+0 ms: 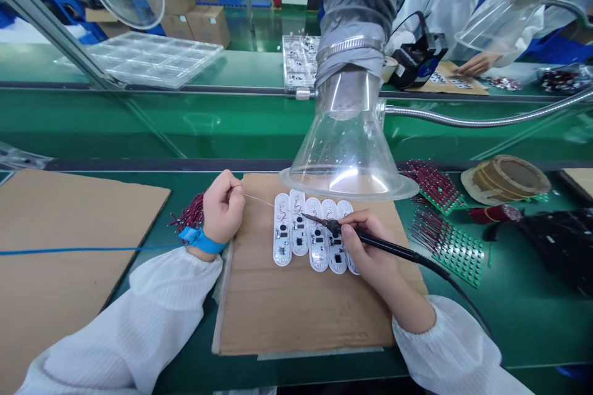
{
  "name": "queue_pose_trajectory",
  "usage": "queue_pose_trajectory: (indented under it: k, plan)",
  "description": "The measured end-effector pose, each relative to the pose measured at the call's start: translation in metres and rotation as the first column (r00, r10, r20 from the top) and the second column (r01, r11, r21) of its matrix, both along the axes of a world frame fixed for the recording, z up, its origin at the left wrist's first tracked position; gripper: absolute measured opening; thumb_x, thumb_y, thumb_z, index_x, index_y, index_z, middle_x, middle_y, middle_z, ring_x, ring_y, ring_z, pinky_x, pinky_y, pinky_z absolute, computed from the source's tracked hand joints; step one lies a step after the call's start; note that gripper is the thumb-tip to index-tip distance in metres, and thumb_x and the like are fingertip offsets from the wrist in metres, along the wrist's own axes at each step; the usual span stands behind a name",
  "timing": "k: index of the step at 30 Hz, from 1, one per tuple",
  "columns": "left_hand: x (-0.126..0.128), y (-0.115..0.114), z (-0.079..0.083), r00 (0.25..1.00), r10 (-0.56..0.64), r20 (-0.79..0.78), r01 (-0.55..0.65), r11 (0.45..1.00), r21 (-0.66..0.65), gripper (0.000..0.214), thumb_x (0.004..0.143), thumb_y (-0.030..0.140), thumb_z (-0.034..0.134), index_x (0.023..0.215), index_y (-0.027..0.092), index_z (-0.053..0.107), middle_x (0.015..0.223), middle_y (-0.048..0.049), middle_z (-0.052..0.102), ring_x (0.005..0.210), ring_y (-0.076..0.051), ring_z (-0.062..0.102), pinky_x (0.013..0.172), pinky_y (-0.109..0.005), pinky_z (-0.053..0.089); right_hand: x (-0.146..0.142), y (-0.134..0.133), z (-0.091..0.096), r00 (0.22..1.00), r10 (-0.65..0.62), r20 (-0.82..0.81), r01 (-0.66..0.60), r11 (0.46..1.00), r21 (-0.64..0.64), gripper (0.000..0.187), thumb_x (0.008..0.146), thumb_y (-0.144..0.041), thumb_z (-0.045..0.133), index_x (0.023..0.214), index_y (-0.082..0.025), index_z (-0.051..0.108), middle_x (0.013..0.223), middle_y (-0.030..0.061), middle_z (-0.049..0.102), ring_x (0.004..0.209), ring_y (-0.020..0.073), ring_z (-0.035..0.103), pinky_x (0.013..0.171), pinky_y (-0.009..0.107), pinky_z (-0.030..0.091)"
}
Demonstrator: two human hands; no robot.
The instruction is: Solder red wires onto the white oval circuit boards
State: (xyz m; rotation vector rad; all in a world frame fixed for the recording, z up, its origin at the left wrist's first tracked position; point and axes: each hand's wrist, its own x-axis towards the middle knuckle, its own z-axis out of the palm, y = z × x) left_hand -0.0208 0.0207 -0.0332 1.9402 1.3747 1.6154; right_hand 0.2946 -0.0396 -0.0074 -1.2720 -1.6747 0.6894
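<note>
Several white oval circuit boards (pixel 282 241) lie side by side on a cardboard sheet (pixel 306 308). My right hand (pixel 370 253) grips a black soldering iron (pixel 384 244), whose tip points left above the second board from the left. My left hand (pixel 224 210), with a blue wrist strap (pixel 201 239) on, is closed at the cardboard's left edge. From its fingers a thin strand of solder wire (pixel 259 200) runs toward the leftmost board. Short red wires show on the boards. Beside the left hand lies a bundle of dark red wires (pixel 191 215).
A clear fume hood (pixel 349 148) hangs just above the boards. On the right are green boards with red wires (pixel 458 250), a tape roll (pixel 504 179) and a black bundle (pixel 556 241). Cardboard (pixel 69 247) covers the left. Across the bench, a person's hand (pixel 477 65) works.
</note>
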Motion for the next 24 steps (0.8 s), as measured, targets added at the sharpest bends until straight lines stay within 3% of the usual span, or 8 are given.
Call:
queue_pose_trajectory:
  k: [8, 19, 24]
  plan:
    - [0.0067, -0.0011, 0.0107, 0.997, -0.034, -0.064, 0.036, 0.999, 0.035, 0.025, 0.097, 0.011, 0.052, 0.076, 0.023, 0.046, 0.071, 0.0026, 0.042, 0.064, -0.017, 0.041, 0.061, -0.034, 0.032, -0.0007, -0.0001, 0.0005, 0.998, 0.009, 0.064, -0.008, 1.0, -0.013, 0.025, 0.108, -0.048, 0.064, 0.098, -0.026, 0.07, 0.081, 0.0031, 0.074, 0.067, 0.0192, 0.071, 0.06, 0.03, 0.056]
    - [0.0009, 0.0004, 0.0018, 1.0, 0.016, 0.002, -0.016, 1.0, -0.001, 0.025, 0.098, 0.013, 0.052, 0.075, 0.023, 0.047, 0.071, 0.0016, 0.044, 0.065, -0.018, 0.042, 0.064, -0.037, 0.032, 0.0004, -0.0012, -0.0036, 0.999, -0.028, -0.027, 0.028, 1.0, -0.002, 0.034, 0.11, -0.058, 0.063, 0.099, -0.026, 0.07, 0.077, 0.0029, 0.072, 0.063, 0.0194, 0.069, 0.056, 0.03, 0.056]
    - [0.002, 0.0001, 0.0042, 1.0, 0.01, 0.005, -0.01, 1.0, -0.001, 0.025, 0.096, 0.013, 0.051, 0.074, 0.023, 0.046, 0.071, 0.0016, 0.044, 0.064, -0.018, 0.042, 0.064, -0.036, 0.033, -0.0047, 0.0, 0.0017, 1.0, 0.011, 0.028, -0.011, 1.0, 0.008, 0.022, 0.108, -0.046, 0.065, 0.101, -0.026, 0.071, 0.081, 0.0027, 0.075, 0.068, 0.0187, 0.072, 0.06, 0.028, 0.058]
